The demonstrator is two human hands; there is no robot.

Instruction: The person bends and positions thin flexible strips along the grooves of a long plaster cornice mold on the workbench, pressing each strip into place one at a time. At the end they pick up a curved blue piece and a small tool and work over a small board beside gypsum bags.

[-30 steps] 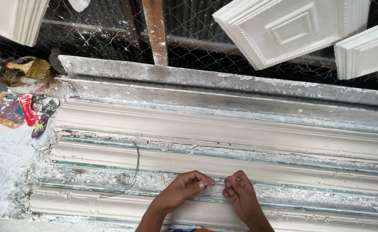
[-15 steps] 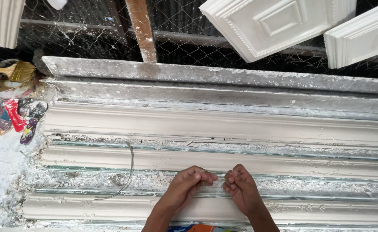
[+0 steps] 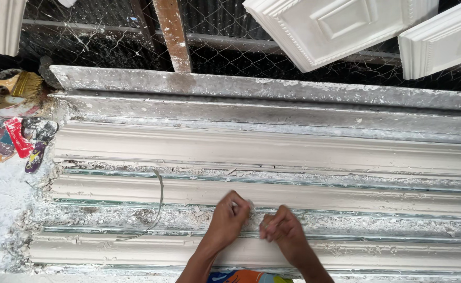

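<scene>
A dark wire-mesh fence (image 3: 110,36) backs the scene, with a paint-worn wooden post (image 3: 172,34) rising at 12 o'clock. White moulded plaster panels (image 3: 340,26) hang against the mesh at 1 o'clock, and another white piece (image 3: 440,44) sits at 2 o'clock. Below them a long workbench (image 3: 272,94), crusted with grey and white plaster, runs from 9 o'clock to 3 o'clock.

Several long plaster cornice strips (image 3: 272,149) lie side by side along the bench, parallel to its length, with crumbly plaster scraps (image 3: 136,215) filling the grooves between them. A thin bent wire (image 3: 159,199) curves across the strips at 8 o'clock. At 9 o'clock, off the bench's end, rest a brush with yellowish bristles (image 3: 18,84) and a red-handled tool (image 3: 18,139) among stained rags, above a patch of white powder (image 3: 0,209).

Both hands reach in from 6 o'clock. The left hand (image 3: 229,217) is curled into a loose fist over the groove between the two nearest strips, fingertips pinched together on something pale and small; what it is cannot be told. The right hand (image 3: 280,230) lies just beside it at 5 o'clock, fingers likewise bent inward and closed, knuckles up, resting against the same crumb-filled groove. The two hands are near each other but not touching. A bit of bright patterned cloth (image 3: 243,276) shows between the forearms at the bottom edge.
</scene>
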